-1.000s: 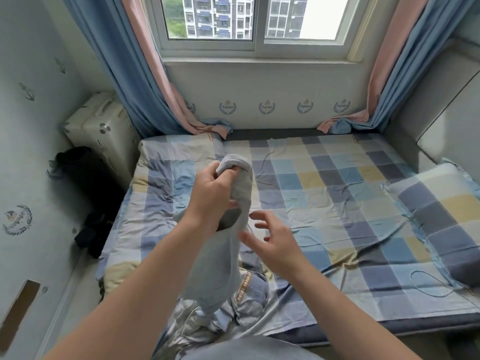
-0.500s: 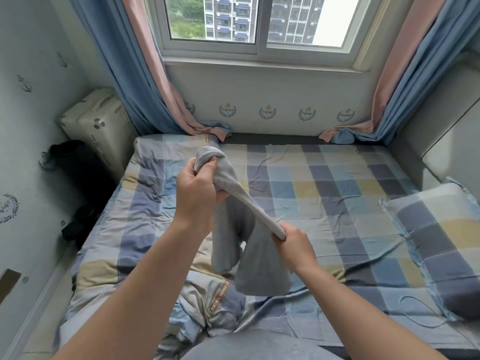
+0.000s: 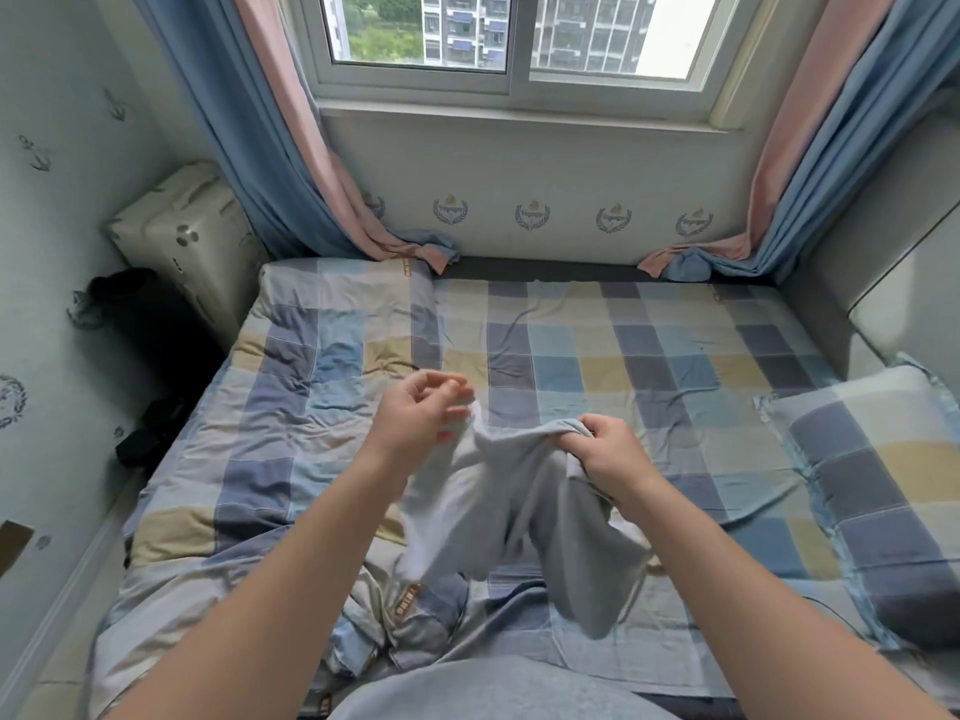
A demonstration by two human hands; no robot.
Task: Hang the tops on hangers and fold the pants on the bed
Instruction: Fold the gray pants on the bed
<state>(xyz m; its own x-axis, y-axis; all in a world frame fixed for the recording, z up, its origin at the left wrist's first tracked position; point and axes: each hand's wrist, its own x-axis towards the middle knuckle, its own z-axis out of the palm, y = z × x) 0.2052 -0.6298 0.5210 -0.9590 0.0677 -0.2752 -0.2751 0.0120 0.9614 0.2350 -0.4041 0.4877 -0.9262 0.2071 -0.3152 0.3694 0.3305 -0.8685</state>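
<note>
One pair of pale grey soft-knit pants is held in the air above the near half of the bed, with two leg sections hanging down towards the bedding. Two bare hands are in view. The right hand is clenched on a bunched top edge of the fabric. The left hand is blurred, with its fingers curled beside the other end of that edge; whether it grips the fabric cannot be determined.

One bed with a blue, grey and yellow checked sheet lies below, flat and open across its middle and far side. One crumpled checked cover is heaped at the near edge, under the hanging legs. One matching checked pillow lies at the right edge.

One white-framed window is on the far wall, flanked by two blue-and-pink curtains. One cream hard-shell suitcase stands in the left corner.
</note>
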